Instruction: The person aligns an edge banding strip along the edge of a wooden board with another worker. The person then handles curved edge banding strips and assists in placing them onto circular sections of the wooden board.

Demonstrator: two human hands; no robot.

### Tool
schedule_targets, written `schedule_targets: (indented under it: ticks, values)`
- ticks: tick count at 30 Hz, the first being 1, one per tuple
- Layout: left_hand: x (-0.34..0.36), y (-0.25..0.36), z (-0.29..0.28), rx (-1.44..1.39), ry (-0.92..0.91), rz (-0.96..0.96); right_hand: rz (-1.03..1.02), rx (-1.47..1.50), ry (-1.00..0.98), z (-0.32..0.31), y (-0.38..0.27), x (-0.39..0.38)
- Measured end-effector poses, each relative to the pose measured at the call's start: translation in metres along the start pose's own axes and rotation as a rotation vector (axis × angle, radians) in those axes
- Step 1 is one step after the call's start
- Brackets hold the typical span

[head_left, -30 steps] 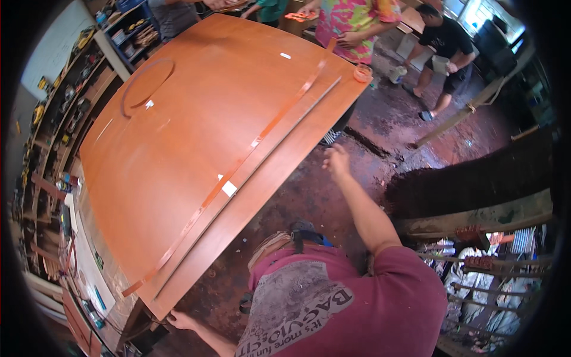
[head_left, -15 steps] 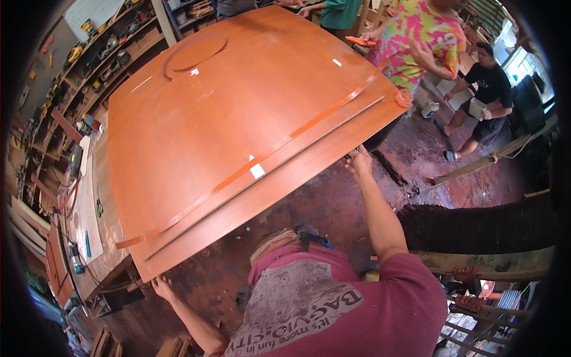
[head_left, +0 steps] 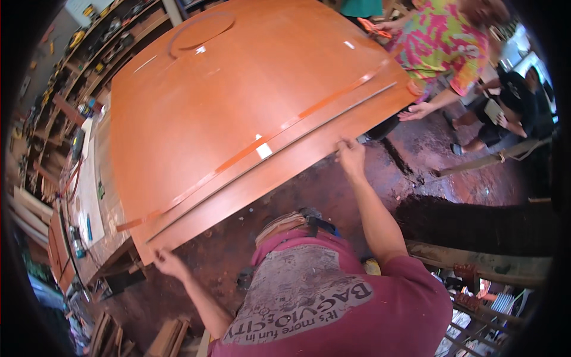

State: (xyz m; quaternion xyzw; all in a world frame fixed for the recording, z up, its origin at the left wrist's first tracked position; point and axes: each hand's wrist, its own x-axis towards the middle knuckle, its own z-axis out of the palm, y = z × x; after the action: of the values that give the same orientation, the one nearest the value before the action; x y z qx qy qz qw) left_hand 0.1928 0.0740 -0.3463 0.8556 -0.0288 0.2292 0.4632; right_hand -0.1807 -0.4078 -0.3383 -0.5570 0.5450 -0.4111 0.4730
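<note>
A large orange-brown panel (head_left: 208,113) stretches away in front of me, with a second layer (head_left: 321,143) sticking out along its near side past a dark, straight gap. My left hand (head_left: 171,265) is closed at the near left corner, fingers curled at the edge and slightly blurred. Further right, my right hand (head_left: 352,159) grips the same near edge with the thumb on top and the other fingers mostly hidden below. A thin orange strip (head_left: 232,160) lies lengthwise near this side, with a white patch (head_left: 264,150) beside it. A looped strip (head_left: 172,44) rests at the far end.
A co-worker in a bright patterned shirt (head_left: 446,44) stands at the right corner, holding an orange tool (head_left: 373,28). Another person (head_left: 511,107) sits beyond. On the left are a workbench (head_left: 113,250) and tool-filled shelves (head_left: 119,44). A wooden bar (head_left: 488,160) crosses the right side.
My right hand has shifted so its thumb shows on top of the panel's edge. The co-worker in the patterned shirt has lowered a hand toward the right corner. My view has shifted slightly.
</note>
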Motion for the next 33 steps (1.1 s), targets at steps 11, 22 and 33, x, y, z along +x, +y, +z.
schedule_targets:
  ticks: [11, 22, 33]
  values:
    - [-0.132, 0.172, 0.064, -0.523, -0.894, -0.262, 0.312, 0.200, -0.466, 0.147, -0.026, -0.083]
    - [-0.148, 0.175, 0.083, -0.596, -1.039, -0.288, 0.575, 0.308, -0.369, 0.139, -0.050, -0.064]
    - [-0.146, 0.172, 0.080, -0.528, -1.008, -0.410, 0.667, 0.339, -0.425, 0.140, -0.067, -0.064]
